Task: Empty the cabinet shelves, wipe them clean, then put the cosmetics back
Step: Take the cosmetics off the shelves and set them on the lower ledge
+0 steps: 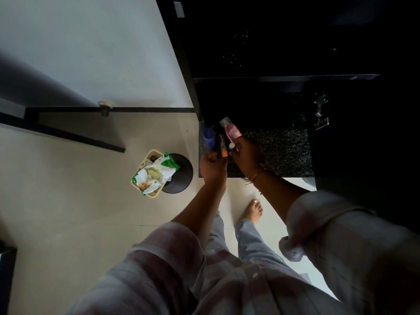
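A yellow basket (133, 181) with a wipes pack (154, 172) sits on a black stool (183, 176), left of the dark speckled shelf (284, 151). Over the shelf's edge the left hand (213, 167) grips a blue bottle (209, 137), perhaps an orange tube (223, 147) too; the right hand (246, 158) clasps a pink bottle (231, 130).

The clear plastic bottle of pink liquid (230, 129) is tilted, cap pointing away, held in the right grip (246, 155) above the black speckled cabinet shelf (284, 151). The blue cylindrical bottle (209, 137) is held in the left grip (213, 164). The slim orange-ended tube (222, 147) stands just beside it, between both grips.
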Tool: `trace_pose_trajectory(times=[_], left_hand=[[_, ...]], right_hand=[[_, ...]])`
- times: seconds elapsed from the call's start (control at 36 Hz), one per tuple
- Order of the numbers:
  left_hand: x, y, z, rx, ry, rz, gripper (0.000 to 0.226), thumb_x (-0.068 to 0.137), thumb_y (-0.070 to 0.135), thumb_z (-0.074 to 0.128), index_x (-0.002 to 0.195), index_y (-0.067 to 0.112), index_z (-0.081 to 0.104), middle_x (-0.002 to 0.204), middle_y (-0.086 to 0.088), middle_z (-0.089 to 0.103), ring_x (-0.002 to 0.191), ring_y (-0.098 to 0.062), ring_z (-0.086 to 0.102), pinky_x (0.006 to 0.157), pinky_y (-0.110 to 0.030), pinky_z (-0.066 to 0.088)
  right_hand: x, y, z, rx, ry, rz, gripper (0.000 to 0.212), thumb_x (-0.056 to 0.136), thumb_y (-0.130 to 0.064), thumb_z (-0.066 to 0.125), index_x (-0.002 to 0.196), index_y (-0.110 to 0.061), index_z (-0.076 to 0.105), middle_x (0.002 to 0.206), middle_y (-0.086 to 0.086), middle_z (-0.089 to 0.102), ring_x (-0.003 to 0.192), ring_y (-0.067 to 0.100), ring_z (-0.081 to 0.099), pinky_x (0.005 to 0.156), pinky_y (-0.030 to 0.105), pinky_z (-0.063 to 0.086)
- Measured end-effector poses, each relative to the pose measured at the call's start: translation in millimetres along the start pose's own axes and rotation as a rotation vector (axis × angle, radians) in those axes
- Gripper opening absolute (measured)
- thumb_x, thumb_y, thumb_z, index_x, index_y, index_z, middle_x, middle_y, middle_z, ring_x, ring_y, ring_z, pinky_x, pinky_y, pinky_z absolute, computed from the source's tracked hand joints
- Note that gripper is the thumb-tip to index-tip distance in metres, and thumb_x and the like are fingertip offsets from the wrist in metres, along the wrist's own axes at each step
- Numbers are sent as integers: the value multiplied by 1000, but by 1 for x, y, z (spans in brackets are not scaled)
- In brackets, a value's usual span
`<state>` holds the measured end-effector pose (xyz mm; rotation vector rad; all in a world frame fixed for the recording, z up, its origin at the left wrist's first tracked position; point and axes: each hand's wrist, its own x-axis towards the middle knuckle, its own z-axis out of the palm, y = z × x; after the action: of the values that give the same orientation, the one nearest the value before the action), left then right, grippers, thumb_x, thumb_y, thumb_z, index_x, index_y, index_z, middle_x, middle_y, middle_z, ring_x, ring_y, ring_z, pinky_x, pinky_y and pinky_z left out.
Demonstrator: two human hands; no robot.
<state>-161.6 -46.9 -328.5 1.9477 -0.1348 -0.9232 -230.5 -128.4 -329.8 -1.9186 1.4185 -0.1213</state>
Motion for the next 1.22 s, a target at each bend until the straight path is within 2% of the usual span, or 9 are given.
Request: trace_pose_trajectory(times=[0.14,0.25,0.31,0.36,0.44,0.53,0.67,0.89,1.22], left_hand=[[-2,6,-15,217,-20,93,11,78,16,65,71,18,57,68,2,64,62,-14,58,56,-27,43],[-13,13,-27,405,-76,265,16,81,16,55,67,19,48,62,7,52,55,-8,47,51,-17,32],[-23,18,-34,500,-104,372,16,83,13,54,73,22,47,70,6,53,64,-9,49,60,-17,36],[-33,25,-41,592,-134,506,7,87,12,57,86,19,56,84,3,59,79,-11,54,72,-20,42],[-44,44,-49,666,-192,645,14,91,22,53,102,16,59,99,-2,59,95,-17,53,85,-28,45],[-54,76,-56,639,-191,715,19,86,21,62,103,14,60,104,-5,59,99,-21,51,88,-25,38],[-75,135,-66,627,-201,929,30,88,36,51,112,18,58,113,1,56,107,-15,49,92,-24,42],[-104,222,-70,536,-100,1239,36,89,26,64,122,13,58,123,-1,54,117,-14,47,105,-24,36],[-146,345,-77,422,84,1566,32,90,21,63,119,7,60,124,-3,54,119,-15,47,107,-27,37]], right_hand=[[-9,-12,-17,-71,-18,3,30,89,-18,60,119,-14,62,109,14,67,101,32,62,81,34,47],[-17,-14,-29,-86,-39,8,25,90,-17,55,114,-15,62,108,10,66,99,30,62,79,32,46],[-26,-18,-34,-92,32,-13,27,86,-20,63,112,-11,63,107,15,65,98,33,63,77,32,46],[-35,-22,-44,-132,59,-54,27,82,-20,66,107,-9,64,105,17,63,95,36,62,77,37,51],[-48,-32,-67,-193,116,-125,27,79,-27,68,101,-12,62,104,17,61,91,37,62,69,39,53],[-60,-46,-92,-232,211,-193,30,80,-33,70,102,-14,63,106,14,61,89,36,61,67,37,52],[-79,-73,-134,-252,350,-290,50,85,-49,42,113,-13,62,117,11,60,103,34,56,80,40,52],[-98,-121,-205,-232,667,-411,38,81,-36,67,113,-16,62,119,5,60,105,26,55,91,37,49],[-98,-204,-311,-189,986,-589,38,87,-39,60,116,-15,60,125,4,55,110,24,53,92,40,48]])
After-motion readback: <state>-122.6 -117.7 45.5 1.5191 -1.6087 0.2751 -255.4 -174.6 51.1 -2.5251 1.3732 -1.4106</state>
